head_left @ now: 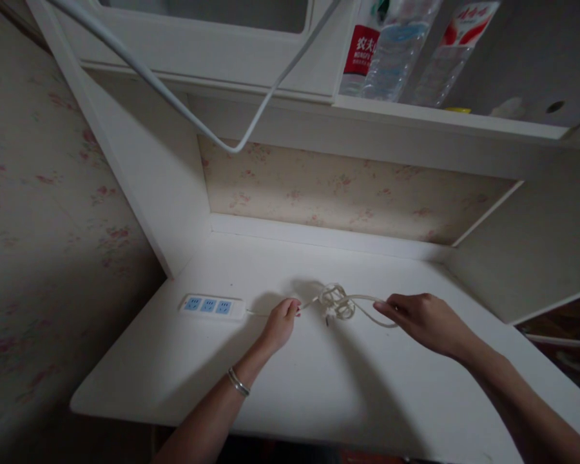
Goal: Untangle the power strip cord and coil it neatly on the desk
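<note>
A white power strip [212,307] with three blue socket panels lies at the left of the white desk. Its pale cord runs right to my left hand [283,320], which is closed on it. Between my hands the cord forms a tangled bundle [336,300], with the plug [329,314] showing at its lower side. My right hand [415,317] pinches a loop of the same cord to the right of the bundle. The desk surface right under the bundle is hidden by it.
The white desk [290,393] has a rounded front left corner. Above it, a shelf [454,120] holds several plastic bottles [399,51]. A thick white cable [232,149] hangs in front of the cabinet. Side panels stand left and right.
</note>
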A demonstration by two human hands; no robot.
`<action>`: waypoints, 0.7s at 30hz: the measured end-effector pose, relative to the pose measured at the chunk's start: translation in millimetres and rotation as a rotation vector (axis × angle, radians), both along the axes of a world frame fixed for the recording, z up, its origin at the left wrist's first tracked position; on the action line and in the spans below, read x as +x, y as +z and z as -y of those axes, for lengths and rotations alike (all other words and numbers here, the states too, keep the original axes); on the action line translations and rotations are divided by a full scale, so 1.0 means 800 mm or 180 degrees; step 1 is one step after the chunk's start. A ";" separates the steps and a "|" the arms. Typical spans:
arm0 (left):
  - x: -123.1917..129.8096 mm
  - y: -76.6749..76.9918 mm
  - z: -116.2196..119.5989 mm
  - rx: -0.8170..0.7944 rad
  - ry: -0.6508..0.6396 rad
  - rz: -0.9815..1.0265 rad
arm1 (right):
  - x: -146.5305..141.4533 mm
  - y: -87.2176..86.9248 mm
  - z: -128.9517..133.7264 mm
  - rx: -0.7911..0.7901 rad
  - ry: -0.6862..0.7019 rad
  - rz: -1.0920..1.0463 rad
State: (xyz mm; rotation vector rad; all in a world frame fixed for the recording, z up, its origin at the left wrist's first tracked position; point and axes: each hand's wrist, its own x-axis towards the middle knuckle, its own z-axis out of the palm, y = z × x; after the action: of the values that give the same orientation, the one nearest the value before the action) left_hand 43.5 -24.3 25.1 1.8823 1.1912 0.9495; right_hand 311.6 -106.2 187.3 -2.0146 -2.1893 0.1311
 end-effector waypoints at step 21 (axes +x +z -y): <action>-0.062 -0.013 0.019 0.0362 0.0172 -0.1178 | -0.181 -0.146 -0.021 -0.0823 0.0243 -0.3864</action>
State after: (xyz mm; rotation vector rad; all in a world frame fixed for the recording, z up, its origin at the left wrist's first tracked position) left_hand -5.9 -39.9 14.9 2.1929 1.4324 0.7275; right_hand 167.0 -89.3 70.2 -1.2824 -1.4369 1.2921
